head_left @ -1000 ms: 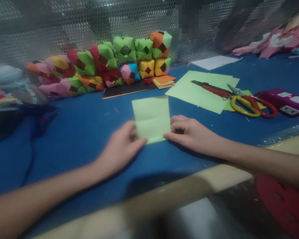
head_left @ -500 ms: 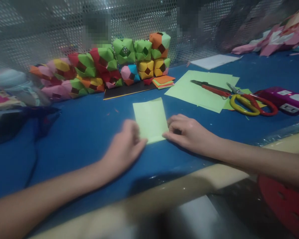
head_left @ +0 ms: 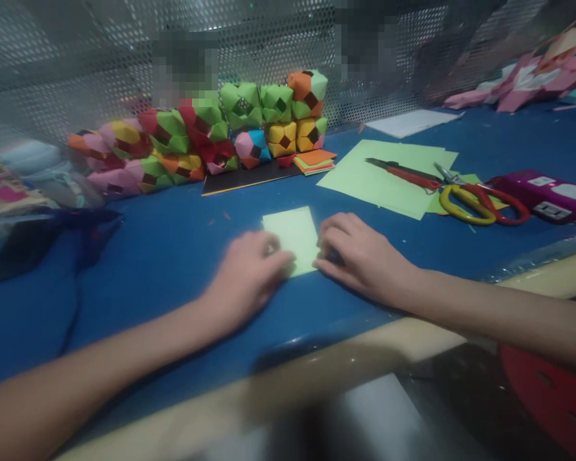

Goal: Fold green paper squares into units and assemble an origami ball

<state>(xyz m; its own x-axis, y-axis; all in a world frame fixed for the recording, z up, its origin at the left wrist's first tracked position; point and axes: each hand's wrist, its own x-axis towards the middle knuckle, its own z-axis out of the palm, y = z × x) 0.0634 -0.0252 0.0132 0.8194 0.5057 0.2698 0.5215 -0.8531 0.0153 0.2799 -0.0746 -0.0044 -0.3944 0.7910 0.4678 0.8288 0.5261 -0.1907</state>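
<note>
A small piece of light green paper [head_left: 296, 237] lies on the blue table between my hands. My left hand [head_left: 254, 266], a little blurred, covers its lower left part, with the thumb over the bottom edge and the fingers curled at the left side. At the lower right corner, my right hand [head_left: 360, 259] grips the edge with thumb and curled fingers. Part of the paper's left side is hidden under my left hand.
Several folded paper cubes [head_left: 242, 105] are stacked at the back. Coloured paper squares [head_left: 317, 160] lie before them. To the right are larger green sheets [head_left: 355, 173], a box cutter [head_left: 408, 174], scissors [head_left: 470, 205] and a purple device [head_left: 547, 192].
The green paper now looks shorter from top to bottom. My left hand has moved right, farther over the paper. My right hand stays at the right edge.
</note>
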